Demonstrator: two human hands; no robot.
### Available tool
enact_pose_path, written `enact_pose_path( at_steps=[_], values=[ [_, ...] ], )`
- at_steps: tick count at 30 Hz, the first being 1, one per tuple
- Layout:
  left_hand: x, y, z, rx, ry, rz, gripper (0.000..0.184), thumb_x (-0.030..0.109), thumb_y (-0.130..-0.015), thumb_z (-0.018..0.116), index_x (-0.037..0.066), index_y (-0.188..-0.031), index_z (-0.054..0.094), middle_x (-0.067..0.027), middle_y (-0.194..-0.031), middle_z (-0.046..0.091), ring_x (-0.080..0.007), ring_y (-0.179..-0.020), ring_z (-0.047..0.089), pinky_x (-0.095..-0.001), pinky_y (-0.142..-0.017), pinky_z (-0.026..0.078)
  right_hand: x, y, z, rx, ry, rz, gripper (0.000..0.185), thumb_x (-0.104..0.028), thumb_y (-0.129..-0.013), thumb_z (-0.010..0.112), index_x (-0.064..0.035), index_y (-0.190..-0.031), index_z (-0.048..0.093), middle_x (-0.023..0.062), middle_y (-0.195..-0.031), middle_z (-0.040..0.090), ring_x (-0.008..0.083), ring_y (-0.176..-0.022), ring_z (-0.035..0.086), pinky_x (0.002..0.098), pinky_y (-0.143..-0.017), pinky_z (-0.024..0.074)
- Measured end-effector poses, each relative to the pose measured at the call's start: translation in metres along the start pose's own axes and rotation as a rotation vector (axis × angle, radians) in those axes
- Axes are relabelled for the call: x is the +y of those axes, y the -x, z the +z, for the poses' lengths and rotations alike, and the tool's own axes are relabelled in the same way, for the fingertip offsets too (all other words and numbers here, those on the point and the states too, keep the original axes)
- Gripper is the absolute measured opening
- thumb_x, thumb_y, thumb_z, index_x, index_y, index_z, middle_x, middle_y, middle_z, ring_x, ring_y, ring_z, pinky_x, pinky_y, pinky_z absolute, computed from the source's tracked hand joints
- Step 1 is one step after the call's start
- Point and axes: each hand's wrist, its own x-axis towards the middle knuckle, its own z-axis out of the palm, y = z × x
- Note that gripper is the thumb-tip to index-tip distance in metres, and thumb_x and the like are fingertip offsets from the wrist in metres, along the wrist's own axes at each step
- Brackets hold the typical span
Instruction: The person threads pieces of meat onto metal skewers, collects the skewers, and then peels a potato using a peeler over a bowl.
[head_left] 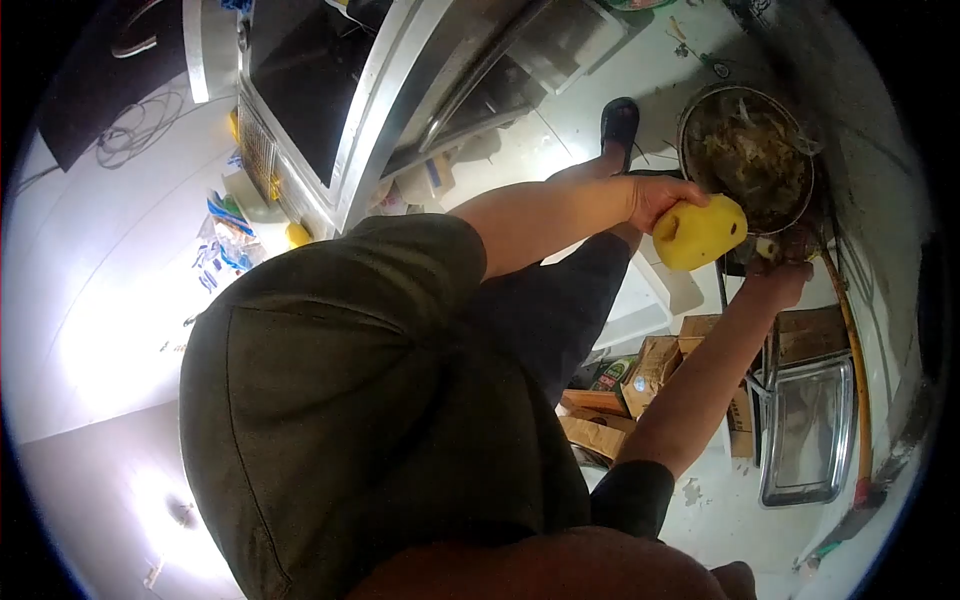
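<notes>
At the upper right, my left hand (662, 200) grips a large, yellow, peeled potato-like piece (702, 232) with a few dark spots and a hollow at one end. My right hand (785, 278) is just below and to the right of it in the picture, its fingers closed. A small pale thing (766, 247) shows at those fingers, too small and dark to name. Both hands are beside a round container (684, 150) holding brownish and yellowish scraps.
Cardboard boxes (655, 370) stand below the hands in the picture. A clear rectangular tray (808, 430) and a long yellowish pole (852, 350) are at the right. A metal-framed cabinet (372, 110) is at the upper left. A dark shoe (620, 122) is near the container.
</notes>
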Motion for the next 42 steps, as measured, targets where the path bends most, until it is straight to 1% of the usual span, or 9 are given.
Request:
enact_pose_path(
  at_steps=[8,10,12,15,19,24,32,39,42],
  values=[
    [-0.009,-0.005,0.012,0.044,0.077,0.075,0.045,0.028,-0.085,0.057,-0.004,-0.117,0.055,-0.0187,-0.107,0.064,-0.0294,-0.092,0.065,-0.0427,-0.085,0.052,-0.048,0.061,0.017,0.021,-0.296,0.215,0.034,-0.031,-0.094,0.047,-0.0030,-0.112,0.053,0.0080,-0.106,0.061,0.0221,-0.081,0.063,0.0352,-0.058,0.0556],
    [-0.009,-0.007,0.013,0.046,0.043,0.067,0.046,0.029,-0.085,0.057,-0.003,-0.119,0.054,-0.0185,-0.109,0.064,-0.0293,-0.094,0.065,-0.0432,-0.086,0.052,0.007,0.018,0.007,-0.016,0.226,-0.404,0.034,-0.032,-0.094,0.048,-0.0016,-0.110,0.053,0.0092,-0.104,0.061,0.0223,-0.081,0.063,0.0374,-0.060,0.0564],
    [-0.010,-0.007,0.013,0.046,0.044,0.058,0.047,0.031,-0.087,0.056,-0.001,-0.120,0.054,-0.0187,-0.111,0.063,-0.0298,-0.097,0.064,-0.0445,-0.087,0.051,0.045,-0.037,-0.008,-0.003,0.671,-0.643,0.040,-0.035,-0.091,0.051,-0.0044,-0.117,0.049,0.0131,-0.114,0.054,0.0272,-0.090,0.061,0.0396,-0.068,0.0558],
    [-0.005,0.002,0.014,-0.070,0.089,-0.034,0.048,0.034,-0.089,0.053,-0.001,-0.123,0.052,-0.0192,-0.114,0.061,-0.0309,-0.100,0.062,-0.0460,-0.089,0.050,0.065,-0.085,-0.025,0.034,0.984,-0.544,0.056,-0.040,-0.088,0.055,-0.0098,-0.133,0.041,0.0183,-0.131,0.045,0.0338,-0.100,0.056,0.0415,-0.077,0.0512],
    [-0.003,-0.003,0.013,-0.035,0.080,0.034,0.052,0.039,-0.091,0.050,0.000,-0.126,0.049,-0.0199,-0.116,0.060,-0.0324,-0.103,0.061,-0.0465,-0.090,0.049,0.075,-0.102,-0.030,-0.027,0.781,-0.724,0.043,-0.035,-0.096,0.041,-0.0034,-0.123,0.049,0.0127,-0.108,0.057,0.0223,-0.067,0.050,0.0405,-0.053,0.0417],
    [-0.010,-0.010,0.014,0.063,-0.074,0.133,0.048,0.033,-0.092,0.052,-0.001,-0.126,0.048,-0.0195,-0.118,0.059,-0.0323,-0.105,0.060,-0.0472,-0.093,0.047,0.002,-0.022,-0.002,-0.012,-0.567,0.160,0.040,-0.035,-0.098,0.034,-0.0032,-0.111,0.055,0.0089,-0.084,0.059,0.0183,-0.053,0.042,0.0383,-0.043,0.0331],
    [-0.001,-0.011,0.026,0.130,-0.041,0.130,0.042,0.026,-0.092,0.055,0.001,-0.126,0.049,-0.0141,-0.120,0.059,-0.0250,-0.106,0.060,-0.0399,-0.091,0.050,-0.048,0.056,0.013,0.041,-0.445,0.272,0.036,-0.036,-0.098,0.032,-0.0066,-0.088,0.051,0.0060,-0.071,0.052,0.0199,-0.042,0.032,0.0322,-0.032,0.0264],
    [-0.006,-0.015,0.034,0.239,-0.220,0.217,0.037,0.027,-0.091,0.056,0.004,-0.120,0.054,-0.0126,-0.109,0.064,-0.0210,-0.097,0.064,-0.0345,-0.083,0.053,0.010,0.028,0.004,0.036,0.346,-0.640,0.036,-0.034,-0.096,0.039,-0.0025,-0.094,0.056,0.0102,-0.087,0.060,0.0253,-0.068,0.053,0.0368,-0.054,0.0432],
    [-0.009,-0.007,0.033,0.276,-0.301,0.217,0.036,0.025,-0.090,0.056,0.002,-0.118,0.055,-0.0118,-0.107,0.064,-0.0201,-0.094,0.064,-0.0334,-0.081,0.054,0.055,-0.081,-0.021,0.065,0.377,-0.648,0.035,-0.032,-0.095,0.043,-0.0001,-0.097,0.058,0.0123,-0.095,0.064,0.0275,-0.080,0.061,0.0390,-0.064,0.0500]
  ],
)
